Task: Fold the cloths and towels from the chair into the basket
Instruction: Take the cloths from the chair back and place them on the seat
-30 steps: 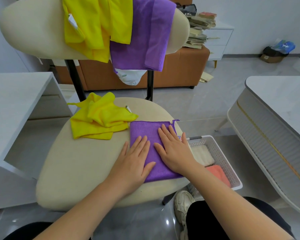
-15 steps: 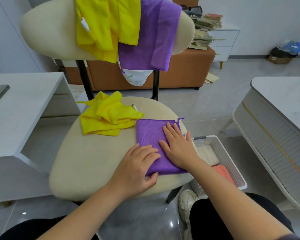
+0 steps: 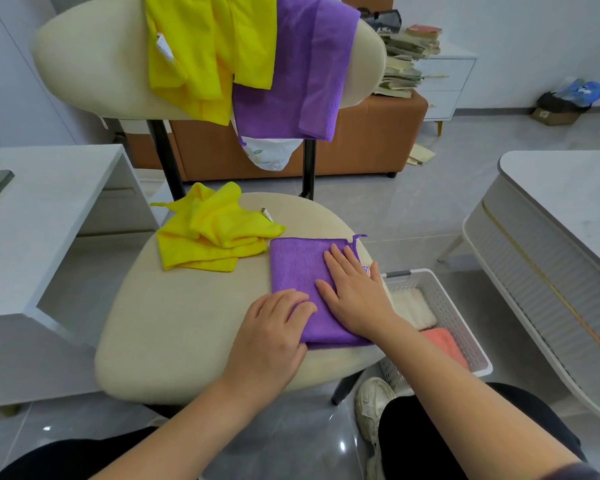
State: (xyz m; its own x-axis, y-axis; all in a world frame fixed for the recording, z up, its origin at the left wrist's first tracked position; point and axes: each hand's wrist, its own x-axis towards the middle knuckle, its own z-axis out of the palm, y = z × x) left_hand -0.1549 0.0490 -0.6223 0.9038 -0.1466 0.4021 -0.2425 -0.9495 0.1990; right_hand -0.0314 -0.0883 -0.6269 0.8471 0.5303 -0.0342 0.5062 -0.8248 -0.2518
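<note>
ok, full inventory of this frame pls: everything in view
chair: 1, cream, centre
purple cloth: 1, purple, folded on seat
yellow cloth: 1, yellow, crumpled on seat
draped yellow: count unclear, yellow, over backrest
draped purple: 1, purple, over backrest
white cloth: 1, white, hanging under draped purple
basket: 1, white, floor right of chair
cream towel: 1, cream, in basket
coral towel: 1, coral, in basket
desk: 1, white, left
table: 1, white, right
sofa: 1, orange, behind chair
books: 1 stack, mixed, back right
shoe: 1, white, floor by basket
left hand: 1, fingers curled on purple cloth's near corner
right hand: 1, flat on purple cloth
</note>
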